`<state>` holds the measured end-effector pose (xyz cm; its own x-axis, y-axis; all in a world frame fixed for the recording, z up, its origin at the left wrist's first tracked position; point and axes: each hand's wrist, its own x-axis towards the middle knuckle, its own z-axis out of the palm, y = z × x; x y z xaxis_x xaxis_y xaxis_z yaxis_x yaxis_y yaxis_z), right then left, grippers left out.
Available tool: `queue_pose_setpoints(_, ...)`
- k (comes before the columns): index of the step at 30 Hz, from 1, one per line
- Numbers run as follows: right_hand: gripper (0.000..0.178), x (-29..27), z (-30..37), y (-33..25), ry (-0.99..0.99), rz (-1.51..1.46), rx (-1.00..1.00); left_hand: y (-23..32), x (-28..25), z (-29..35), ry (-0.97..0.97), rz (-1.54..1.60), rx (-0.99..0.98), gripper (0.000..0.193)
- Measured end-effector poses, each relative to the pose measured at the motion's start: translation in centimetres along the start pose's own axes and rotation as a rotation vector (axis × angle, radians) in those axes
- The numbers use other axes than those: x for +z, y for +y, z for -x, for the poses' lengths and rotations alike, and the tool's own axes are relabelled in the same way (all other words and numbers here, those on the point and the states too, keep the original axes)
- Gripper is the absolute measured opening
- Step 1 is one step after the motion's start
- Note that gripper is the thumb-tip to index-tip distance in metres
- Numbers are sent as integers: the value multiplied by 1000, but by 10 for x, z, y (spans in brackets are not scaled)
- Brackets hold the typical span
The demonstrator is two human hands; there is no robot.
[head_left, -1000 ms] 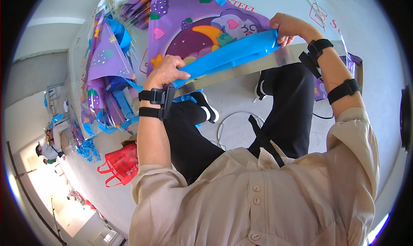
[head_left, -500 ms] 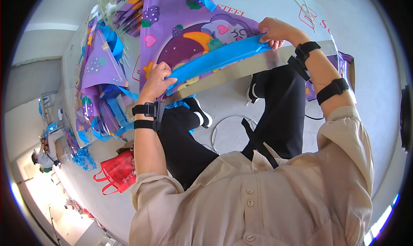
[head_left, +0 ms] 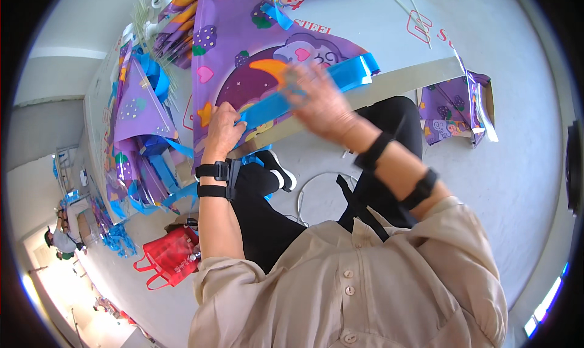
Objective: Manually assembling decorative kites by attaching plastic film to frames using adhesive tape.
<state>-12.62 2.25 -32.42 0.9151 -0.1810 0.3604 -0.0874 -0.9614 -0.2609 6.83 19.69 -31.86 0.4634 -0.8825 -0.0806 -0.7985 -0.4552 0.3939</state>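
A purple printed plastic sheet [head_left: 210, 44] with a moon, hearts and strawberries lies over the table's near edge. Along its lower edge runs a wide, shiny blue strip [head_left: 264, 111]; its far right end is loose and slightly raised. My left hand [head_left: 224, 129] is closed on the left end of the strip and sheet, thumb toward the strip. My right hand [head_left: 319, 102] lies across the middle of the strip, its fingers stretched out and blurred by motion. Whether its palm presses on the strip I cannot tell.
Folded purple sheets with blue ribbons [head_left: 143, 111] are heaped at the left of the table [head_left: 377, 20]. A carton with purple sheets [head_left: 453, 108] stands below the right corner. On the floor are a red bag [head_left: 170, 257] and a looped white cable [head_left: 301, 193]. Another person [head_left: 64, 235] is far left.
My right hand has let go of the strip's right end and moved left onto its middle. The left hand keeps hold at the left end.
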Motion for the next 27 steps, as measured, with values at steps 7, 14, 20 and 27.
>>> queue_pose_setpoints(7,73,26,8,-22,-206,-72,16,-7,7,-2,-4,16,12,8)
queue_pose_setpoints(14,67,2,30,54,-164,130,179,-4,7,-2,-8,66,-13,10)
queue_pose_setpoints(20,72,-11,44,71,-185,144,220,-10,7,3,39,152,-46,16)
queue_pose_setpoints(27,61,-26,44,88,-271,234,90,-9,18,10,221,209,-240,23)
